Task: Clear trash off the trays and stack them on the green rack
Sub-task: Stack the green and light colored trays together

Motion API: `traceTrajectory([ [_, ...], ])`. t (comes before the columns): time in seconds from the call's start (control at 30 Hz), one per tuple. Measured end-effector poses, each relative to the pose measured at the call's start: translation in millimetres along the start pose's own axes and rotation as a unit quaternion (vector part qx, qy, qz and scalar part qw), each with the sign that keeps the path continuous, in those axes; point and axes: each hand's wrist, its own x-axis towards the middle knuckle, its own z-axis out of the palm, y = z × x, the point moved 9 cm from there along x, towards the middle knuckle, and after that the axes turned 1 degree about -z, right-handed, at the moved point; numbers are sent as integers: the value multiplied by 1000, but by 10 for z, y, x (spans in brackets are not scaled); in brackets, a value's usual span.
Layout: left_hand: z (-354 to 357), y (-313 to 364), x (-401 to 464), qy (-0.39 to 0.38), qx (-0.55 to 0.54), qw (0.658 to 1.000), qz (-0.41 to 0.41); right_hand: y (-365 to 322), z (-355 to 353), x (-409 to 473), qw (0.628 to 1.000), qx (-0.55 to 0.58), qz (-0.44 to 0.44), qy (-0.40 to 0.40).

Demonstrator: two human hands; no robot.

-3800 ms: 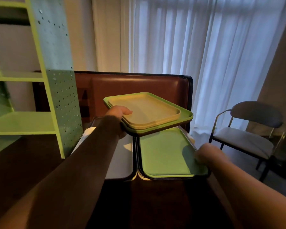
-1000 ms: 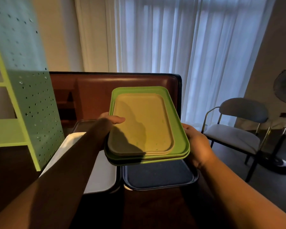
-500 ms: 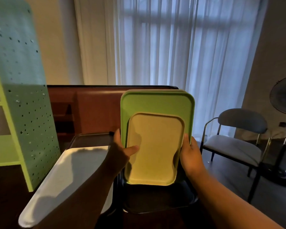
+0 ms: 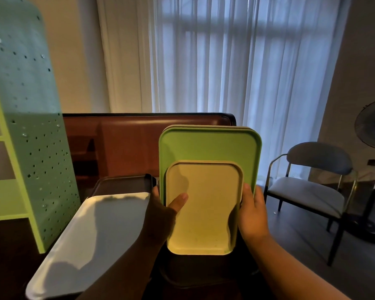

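Head view: both hands hold upright a stack of plastic trays, a small rectangular yellow tray (image 4: 204, 208) fronting a larger green tray (image 4: 208, 146). Left hand (image 4: 162, 213) grip has its thumb on the yellow face; right hand (image 4: 250, 213) grip clasps the stack's right edge. The stack is above a dark tray (image 4: 204, 271) on the tabletop, beside a white tray (image 4: 91, 239).
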Motion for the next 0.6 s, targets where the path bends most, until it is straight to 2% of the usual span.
traceTrajectory([
  [0.1, -3, 133, -44, 6, -19, 1000, 14, -87, 28, 24, 1000, -14, 10, -17],
  [0.17, -39, 262, 33, -7, -33, 999, 4, -180, 88, 104, 997, -33, 13, -65],
  [0.3, -257, 486, 349, -31, 13, 996, -81, -345, 262, 269, 984, -55, 33, -167],
  [0.4, -444, 592, 303, -86, 126, 976, -156, -316, 442, 207, 971, 12, 140, -196],
  [0.47, -600, 633, 299, -114, 164, 966, -161, -234, 603, 8, 941, 48, 241, -232],
  [0.53, -686, 664, 250, -168, 62, 968, -179, -131, 803, -269, 899, 85, 324, -282],
  [0.6, -796, 607, 156, -207, -35, 951, -227, -8, 965, -508, 869, 128, 372, -302],
])
